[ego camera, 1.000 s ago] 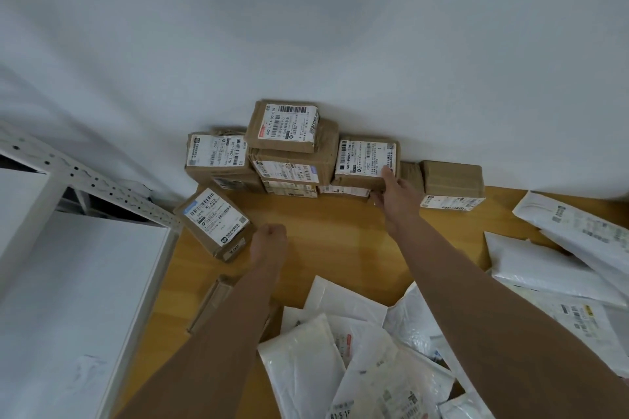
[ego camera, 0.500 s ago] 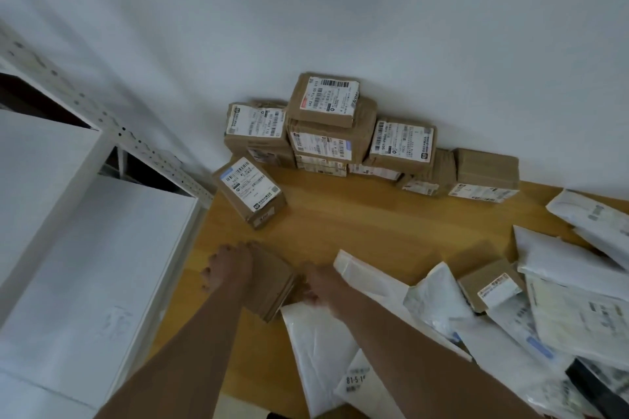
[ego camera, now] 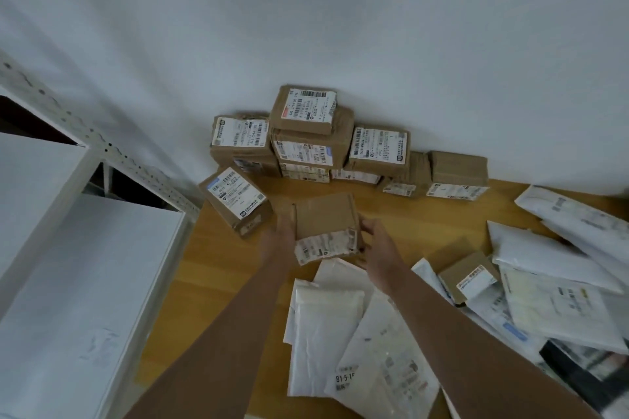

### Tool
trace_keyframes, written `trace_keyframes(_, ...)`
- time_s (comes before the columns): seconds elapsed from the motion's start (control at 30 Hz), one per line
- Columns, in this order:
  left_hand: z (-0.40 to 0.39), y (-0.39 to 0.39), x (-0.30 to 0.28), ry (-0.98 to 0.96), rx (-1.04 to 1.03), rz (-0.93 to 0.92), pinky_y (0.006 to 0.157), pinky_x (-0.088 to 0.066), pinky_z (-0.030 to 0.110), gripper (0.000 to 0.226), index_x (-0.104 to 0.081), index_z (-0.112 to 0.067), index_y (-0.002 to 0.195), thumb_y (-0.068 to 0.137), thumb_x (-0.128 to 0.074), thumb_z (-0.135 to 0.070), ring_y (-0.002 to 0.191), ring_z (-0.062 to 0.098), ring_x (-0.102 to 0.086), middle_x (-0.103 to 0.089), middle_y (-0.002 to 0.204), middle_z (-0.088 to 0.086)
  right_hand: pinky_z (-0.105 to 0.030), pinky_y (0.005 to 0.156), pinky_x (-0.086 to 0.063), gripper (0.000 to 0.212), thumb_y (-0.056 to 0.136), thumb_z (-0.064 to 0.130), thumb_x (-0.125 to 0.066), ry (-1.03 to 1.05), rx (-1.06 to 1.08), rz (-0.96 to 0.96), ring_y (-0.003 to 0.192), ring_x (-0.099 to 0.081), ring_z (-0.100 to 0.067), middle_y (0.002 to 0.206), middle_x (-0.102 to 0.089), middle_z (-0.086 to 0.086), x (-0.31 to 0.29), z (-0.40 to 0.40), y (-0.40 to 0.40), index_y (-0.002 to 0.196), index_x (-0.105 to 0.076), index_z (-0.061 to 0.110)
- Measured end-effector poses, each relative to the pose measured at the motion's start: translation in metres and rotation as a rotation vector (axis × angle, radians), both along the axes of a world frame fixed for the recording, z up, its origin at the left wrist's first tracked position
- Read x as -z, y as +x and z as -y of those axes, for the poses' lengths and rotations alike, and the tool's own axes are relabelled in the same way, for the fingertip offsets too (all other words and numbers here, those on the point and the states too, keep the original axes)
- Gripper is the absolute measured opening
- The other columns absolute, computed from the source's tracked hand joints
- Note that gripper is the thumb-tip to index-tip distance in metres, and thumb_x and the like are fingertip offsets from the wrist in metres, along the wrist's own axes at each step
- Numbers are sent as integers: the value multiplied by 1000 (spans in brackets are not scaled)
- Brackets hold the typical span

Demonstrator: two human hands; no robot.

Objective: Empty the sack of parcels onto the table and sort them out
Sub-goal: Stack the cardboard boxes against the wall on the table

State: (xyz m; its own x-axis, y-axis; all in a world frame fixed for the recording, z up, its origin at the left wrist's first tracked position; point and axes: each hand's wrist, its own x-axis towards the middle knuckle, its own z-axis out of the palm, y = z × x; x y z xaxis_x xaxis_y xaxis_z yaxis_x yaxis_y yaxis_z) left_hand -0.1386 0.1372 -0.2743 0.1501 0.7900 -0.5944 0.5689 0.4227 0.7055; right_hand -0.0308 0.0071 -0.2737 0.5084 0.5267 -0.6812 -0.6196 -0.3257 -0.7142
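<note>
Wooden tabletop [ego camera: 218,269] runs from my arms out to a plain white wall, with white shelving [ego camera: 85,248] along my left.

Nearest me lie the soft white mailer bags [ego camera: 326,326]. I count three overlapping in the heap under my forearms and at least five more fanned out to the right, though they cover each other and the true number is hard to tell. Among that right-hand heap sits one small cardboard box [ego camera: 468,277] with its label up.

Just past the near bags, my left hand [ego camera: 277,245] and right hand [ego camera: 377,252] hold one cardboard box [ego camera: 325,223] between them, fingers curled round its opposite sides, its label turned toward me on the near face. It looks lifted a little above the table, though I can't be sure.

Beside it to the left, one box [ego camera: 236,202] lies askew on its own. Beyond, against the wall, stands the stack of boxes [ego camera: 306,146]: I make it roughly ten, with some hidden behind others.

I judge the sack already emptied and the sorting well under way, boxes going to the wall and bags staying apart. Next I would carry this box forward and set it square in the free gap in front of the stack, without nudging the askew box or toppling the tallest column.
</note>
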Motion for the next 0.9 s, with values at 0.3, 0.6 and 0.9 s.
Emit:
trace_keyframes(0.3, 72, 87, -7, -34, 504, 227, 61, -46, 9, 28, -59, -31, 82, 102, -43, -22, 68, -9, -63, -64, 79, -12, -38, 72, -57, 45, 101, 48, -41, -111, 164, 234, 85, -71, -27, 96, -73, -13, 5, 84, 82, 108, -66, 11)
trace_keyframes(0.6, 118, 159, -18, -125, 627, 496, 94, -47, 16, 32, -60, -23, 129, 98, -52, -19, 115, -2, -58, -65, 122, -15, -32, 89, -51, 19, 96, 43, -50, -122, 280, 459, 102, -63, -6, 103, -70, 15, -9, 133, 138, 102, -68, 39)
trace_keyframes(0.9, 102, 220, -3, -23, 565, 304, 97, -49, 37, 73, -48, -32, 135, 66, -70, -44, 116, 13, -54, -54, 132, -4, -30, 78, -51, 27, 95, 48, -51, -179, 387, 568, 96, -61, -10, 104, -66, 7, -4, 102, 197, 101, -65, 26)
